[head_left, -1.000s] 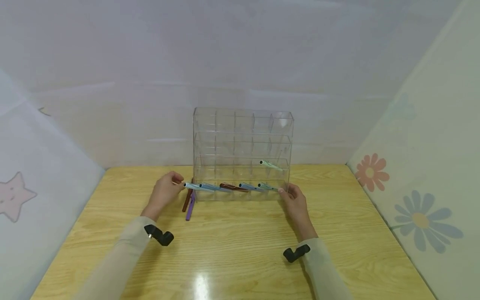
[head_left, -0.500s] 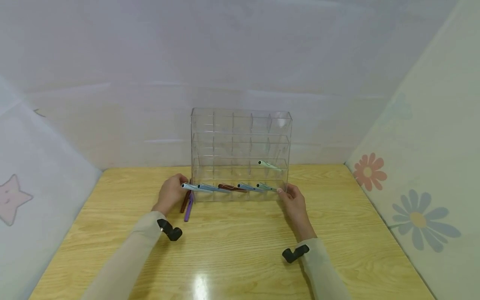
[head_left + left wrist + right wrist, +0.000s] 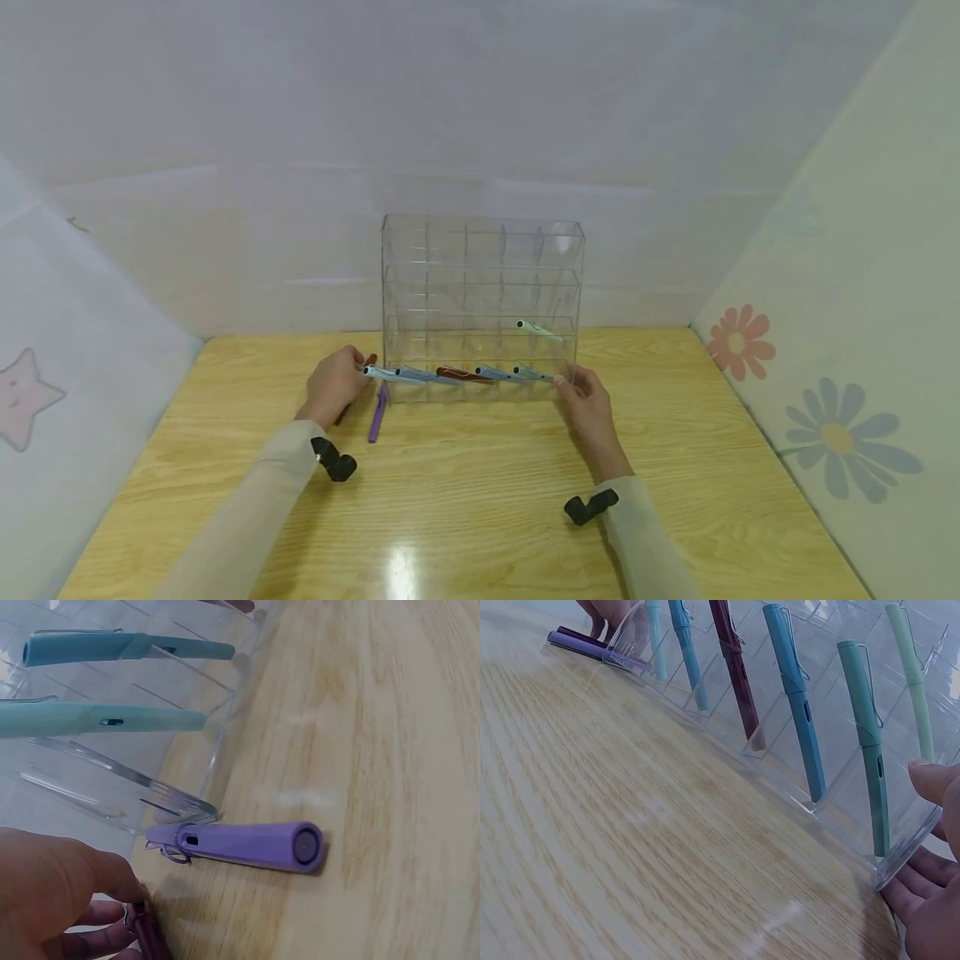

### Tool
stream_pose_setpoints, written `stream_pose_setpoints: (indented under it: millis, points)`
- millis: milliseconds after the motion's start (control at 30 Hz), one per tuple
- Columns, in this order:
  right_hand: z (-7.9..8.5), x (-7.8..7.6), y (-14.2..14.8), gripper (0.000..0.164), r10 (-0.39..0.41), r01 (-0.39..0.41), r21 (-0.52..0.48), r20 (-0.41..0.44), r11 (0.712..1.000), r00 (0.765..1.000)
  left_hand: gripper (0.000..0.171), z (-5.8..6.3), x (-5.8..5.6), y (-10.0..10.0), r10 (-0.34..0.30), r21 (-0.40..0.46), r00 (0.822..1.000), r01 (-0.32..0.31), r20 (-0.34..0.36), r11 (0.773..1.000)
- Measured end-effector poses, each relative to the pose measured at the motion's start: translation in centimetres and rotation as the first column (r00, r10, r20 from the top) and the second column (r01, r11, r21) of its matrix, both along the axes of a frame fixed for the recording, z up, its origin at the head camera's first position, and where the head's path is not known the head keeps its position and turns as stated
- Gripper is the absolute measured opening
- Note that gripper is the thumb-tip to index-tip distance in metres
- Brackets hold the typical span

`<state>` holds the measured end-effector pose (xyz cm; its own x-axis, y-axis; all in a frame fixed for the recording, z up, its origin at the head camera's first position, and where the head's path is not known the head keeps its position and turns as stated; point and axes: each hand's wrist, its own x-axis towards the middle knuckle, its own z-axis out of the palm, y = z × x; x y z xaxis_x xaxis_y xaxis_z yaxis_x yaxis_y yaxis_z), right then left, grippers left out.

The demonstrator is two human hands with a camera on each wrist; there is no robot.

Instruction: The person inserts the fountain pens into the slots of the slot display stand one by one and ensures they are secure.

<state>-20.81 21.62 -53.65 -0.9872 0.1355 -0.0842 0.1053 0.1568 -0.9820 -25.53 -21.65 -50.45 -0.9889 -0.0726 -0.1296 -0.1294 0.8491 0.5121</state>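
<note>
A dark red pen (image 3: pixel 152 934) is pinched between the thumb and fingers of my left hand (image 3: pixel 333 389), low over the table just left of the rack. Beside it a purple pen (image 3: pixel 240 844) lies on the wood, its clip end at the rack's corner. The clear compartmented pen rack (image 3: pixel 446 246) stands upright. My right hand (image 3: pixel 590 410) grips its lower right corner, thumb in front and fingers behind. Along the bottom row lean a pale blue pen (image 3: pixel 382 373), two blue pens, another dark red pen (image 3: pixel 735 675) and a teal-green pen (image 3: pixel 866 735).
One light green pen (image 3: pixel 540 330) sits in the row above, at the right. The rack's upper rows hold no pens. Behind the wooden table (image 3: pixel 480 500) hangs a pale cloth wall (image 3: pixel 480 108), with printed side walls to left and right.
My left hand has reached in to the dark red pen beside the rack, taken hold of it and drawn it left, away from the purple pen. The right hand stays at the rack's corner.
</note>
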Motion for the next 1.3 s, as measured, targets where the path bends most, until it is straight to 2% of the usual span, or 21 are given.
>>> stream_pose_setpoints:
  millis: [200, 300, 467, 733, 967, 1300]
  points:
    - [0.1, -0.1, 0.0, 0.055, 0.008, -0.008, -0.014, 0.005, 1.000, 1.000, 0.026, -0.6, -0.5, 0.2, -0.005, -0.090, 0.999, 0.002, -0.034, 0.996]
    - [0.1, -0.1, 0.1, 0.057, 0.010, -0.010, -0.015, 0.005, 1.000, 1.000, 0.025, -0.6, -0.6, 0.2, -0.011, -0.107, 0.999, 0.007, -0.038, 0.994]
    - [0.0, -0.3, 0.0, 0.058, 0.006, -0.006, -0.020, 0.022, 1.000, 1.000, 0.028, 0.0, 0.0, -0.5, -0.007, -0.094, 0.999, 0.003, -0.039, 0.996]
    - [0.4, 0.0, 0.0, 0.058, 0.012, -0.012, -0.002, 0.009, 1.000, 1.000, 0.047, 1.2, 1.0, -2.7, 0.010, -0.101, 0.996, -0.018, -0.083, 0.995]
    - [0.6, 0.2, 0.0, 0.060, 0.006, -0.007, 0.005, 0.013, 1.000, 1.000, 0.053, 3.3, 2.1, -4.5, 0.018, -0.088, 0.993, -0.029, -0.116, 0.996]
    - [1.5, 0.4, -0.3, 0.060, 0.021, -0.020, -0.032, 0.042, 0.999, 0.999, 0.044, 8.4, 4.5, -5.5, 0.025, -0.040, 0.966, -0.037, -0.257, 0.999]
